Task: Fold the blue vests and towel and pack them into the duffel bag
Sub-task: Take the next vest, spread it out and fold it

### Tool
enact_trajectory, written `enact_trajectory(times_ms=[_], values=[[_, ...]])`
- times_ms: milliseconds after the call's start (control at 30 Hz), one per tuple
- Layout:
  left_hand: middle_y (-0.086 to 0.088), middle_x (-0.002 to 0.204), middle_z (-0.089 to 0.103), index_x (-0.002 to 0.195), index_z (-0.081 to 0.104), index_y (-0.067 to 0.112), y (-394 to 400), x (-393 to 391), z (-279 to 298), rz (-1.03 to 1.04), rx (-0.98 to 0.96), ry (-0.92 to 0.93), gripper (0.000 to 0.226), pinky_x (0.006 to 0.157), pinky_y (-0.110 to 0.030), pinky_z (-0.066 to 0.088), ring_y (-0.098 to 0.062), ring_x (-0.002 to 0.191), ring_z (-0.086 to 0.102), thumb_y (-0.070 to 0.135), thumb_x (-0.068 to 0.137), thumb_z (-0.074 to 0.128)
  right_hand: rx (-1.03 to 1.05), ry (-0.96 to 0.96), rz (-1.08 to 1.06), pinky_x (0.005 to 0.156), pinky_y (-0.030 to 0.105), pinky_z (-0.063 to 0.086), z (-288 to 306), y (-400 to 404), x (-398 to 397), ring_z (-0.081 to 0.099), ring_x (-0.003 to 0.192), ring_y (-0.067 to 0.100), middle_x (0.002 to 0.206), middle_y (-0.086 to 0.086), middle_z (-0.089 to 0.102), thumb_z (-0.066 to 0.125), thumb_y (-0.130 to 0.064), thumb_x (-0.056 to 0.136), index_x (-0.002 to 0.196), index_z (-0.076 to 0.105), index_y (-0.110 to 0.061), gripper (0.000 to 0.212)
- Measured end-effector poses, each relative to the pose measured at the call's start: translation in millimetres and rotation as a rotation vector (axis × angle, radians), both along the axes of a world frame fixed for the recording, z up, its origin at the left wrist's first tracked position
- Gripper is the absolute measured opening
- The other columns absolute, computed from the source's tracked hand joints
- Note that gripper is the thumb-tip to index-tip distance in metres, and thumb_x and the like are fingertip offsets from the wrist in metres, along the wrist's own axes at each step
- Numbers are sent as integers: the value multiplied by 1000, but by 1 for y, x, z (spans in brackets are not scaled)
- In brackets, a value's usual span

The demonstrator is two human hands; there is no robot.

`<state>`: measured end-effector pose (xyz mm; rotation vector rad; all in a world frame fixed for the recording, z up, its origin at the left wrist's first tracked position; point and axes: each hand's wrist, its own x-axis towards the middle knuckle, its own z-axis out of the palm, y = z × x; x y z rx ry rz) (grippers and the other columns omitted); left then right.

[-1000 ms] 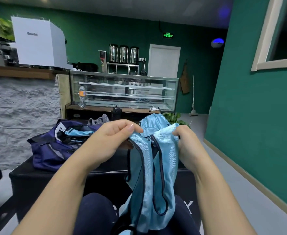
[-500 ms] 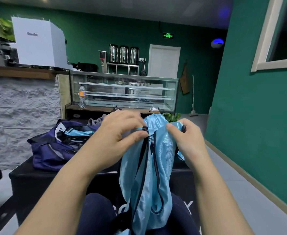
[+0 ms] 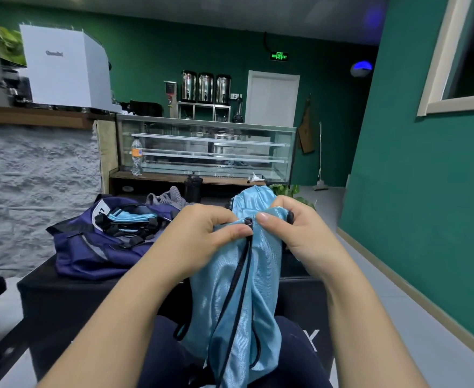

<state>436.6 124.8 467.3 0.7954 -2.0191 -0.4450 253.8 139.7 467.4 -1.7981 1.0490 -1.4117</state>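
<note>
At the bottom centre a light blue mesh vest (image 3: pixel 238 298) with dark trim hangs down over the person's lap. Just above, at mid-frame, the left hand (image 3: pixel 202 239) and right hand (image 3: pixel 297 233) pinch its bunched top edge, thumbs close together. Behind them to the left, the open navy duffel bag (image 3: pixel 96 247) lies on a black table (image 3: pixel 42 287), blue fabric inside; a glass display case (image 3: pixel 205 149) stands beyond

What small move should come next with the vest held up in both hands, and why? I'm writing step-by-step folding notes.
Probably lower the blue vest flat onto the black table. Left hand and right hand pinch its top together, the rest hangs bunched over the lap, and the duffel bag lies open nearby.
</note>
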Motion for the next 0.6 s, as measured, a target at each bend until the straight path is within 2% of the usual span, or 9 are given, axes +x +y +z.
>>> enact_trajectory(times_ms=[67,133,167,233,333,400,467,533,600], values=[[0,66,66,58,65,33,0,4,2,9,18,25,20,58,-18,38,1,57,49,49,68,60,37,-42,13,55,21,37,0,-1,-3,47,57,9,59,-6,52,68,-15,84,66,47,-16,28],[0,62,65,57,64,31,-1,8,4,26,29,34,19,56,-16,37,1,55,47,47,67,62,74,-54,-3,57,27,34,2,-1,-7,44,64,19,66,7,50,75,-26,76,66,54,-19,24],[5,57,62,55,62,32,-2,10,5,38,29,37,19,54,-14,36,1,53,47,43,70,65,98,-50,-15,57,28,34,3,-1,-9,42,66,21,71,11,49,76,-30,73,68,57,-20,21],[18,49,54,53,58,34,-6,14,5,65,4,33,25,54,-11,34,2,51,47,34,76,68,158,-90,11,55,25,42,5,1,-13,51,65,19,73,10,58,70,-27,78,73,63,-17,13],[17,60,56,56,59,38,-12,19,3,63,-35,48,19,60,-10,34,2,60,51,46,73,61,237,-200,104,48,18,47,8,5,-14,52,49,6,63,-3,65,54,-11,93,83,62,-8,13],[12,73,59,60,61,44,-17,21,-1,69,-82,32,21,67,-11,37,-2,71,54,50,80,63,253,-227,92,48,18,48,9,6,-11,49,45,4,61,-6,64,51,-10,95,89,63,-4,15],[8,80,60,67,61,48,-20,23,-3,79,-100,-16,16,75,-16,40,-6,81,56,49,82,57,252,-226,-14,52,20,51,9,4,-8,53,47,5,68,-3,67,53,-14,96,91,66,-4,16],[6,84,60,72,62,46,-19,24,-1,74,-105,-44,14,80,-21,42,-8,86,56,45,83,52,225,-236,-198,53,21,52,9,-2,-3,56,53,11,75,2,68,57,-16,94,84,67,-8,17],[7,85,60,84,67,38,-15,24,3,37,-109,-48,13,79,-17,41,-6,86,56,40,86,55,155,-222,-343,53,23,54,9,-6,3,56,57,15,73,6,65,59,-15,92,76,65,-10,18]])
